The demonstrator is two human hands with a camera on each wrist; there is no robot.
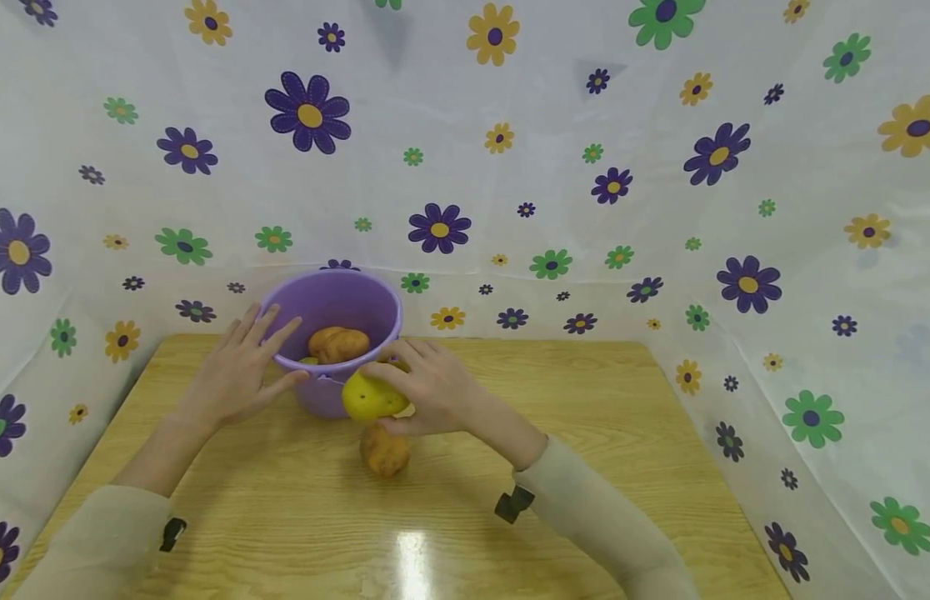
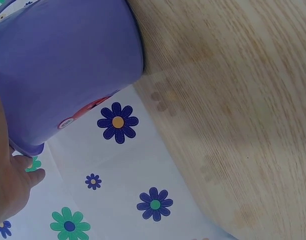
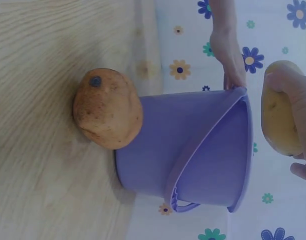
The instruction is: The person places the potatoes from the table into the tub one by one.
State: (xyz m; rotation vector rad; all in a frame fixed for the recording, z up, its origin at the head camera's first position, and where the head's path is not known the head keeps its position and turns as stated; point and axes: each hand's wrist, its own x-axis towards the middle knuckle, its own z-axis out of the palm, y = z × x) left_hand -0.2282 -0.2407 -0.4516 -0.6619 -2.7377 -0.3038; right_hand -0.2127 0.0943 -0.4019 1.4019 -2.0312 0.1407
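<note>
A purple bucket (image 1: 333, 392) stands upright on the table. Inside it lie brown potatoes (image 1: 341, 344), with a bit of something yellow-green beside them. My left hand (image 1: 236, 367) rests at the bucket's left rim, fingers spread and fairly straight. In the left wrist view, part of this hand (image 2: 13, 185) shows beside the rim. Just off the front right of the rim, my right hand (image 1: 435, 387) holds a smooth yellow fruit (image 1: 371, 398), pear-like, between thumb and fingers. The right wrist view shows the fruit (image 3: 280, 110) raised beyond the bucket's mouth. Another potato (image 1: 385, 452) sits on the table below it.
The wooden table (image 1: 547, 433) extends to the right and toward me. White cloth (image 1: 465, 100) printed with flowers hangs behind and along both sides. The bucket's purple handle (image 3: 193, 145) hangs down on its near side.
</note>
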